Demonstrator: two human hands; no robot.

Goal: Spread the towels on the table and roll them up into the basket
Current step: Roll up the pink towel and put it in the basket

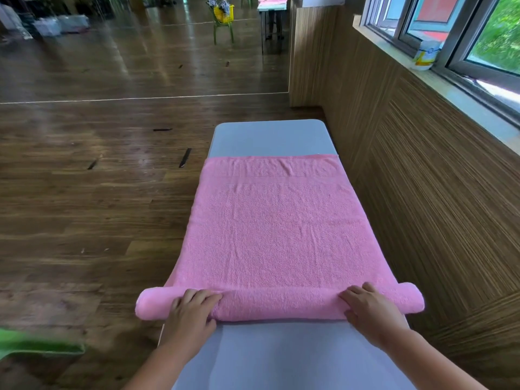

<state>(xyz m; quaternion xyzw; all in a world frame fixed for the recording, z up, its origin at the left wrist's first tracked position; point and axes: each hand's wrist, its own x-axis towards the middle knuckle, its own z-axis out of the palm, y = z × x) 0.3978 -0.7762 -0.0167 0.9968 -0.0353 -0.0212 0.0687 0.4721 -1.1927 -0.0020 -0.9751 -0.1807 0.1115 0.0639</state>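
While we lean over the long pale grey table [270, 136], a pink terry towel [275, 226] lies flat along it, covering the full width of the top and hanging slightly past both long edges. Its near end is wound into a thick roll that runs crosswise, and both ends of the roll stick out beyond the table's sides. The far hem lies flat, with bare tabletop beyond it, and more bare tabletop shows between the roll and us.

Our left hand [191, 313] sits on the roll near its left end and our right hand [370, 311] near its right end, well apart. On each hand the fingers lie close together and bend over the top of the roll, while the thumb tucks against its near side, so both hands clasp the rolled cloth.

To the right, a wood-panelled wall runs just beside the table, below a window sill that carries a white tub with a yellow label [426, 56]. Dark wooden floor spreads to the left. Far off at the top, a yellow plastic basket [223, 14] holding cloths rests on a green chair [223, 32]. A blurred green shape [33, 344] shows at the lower left.
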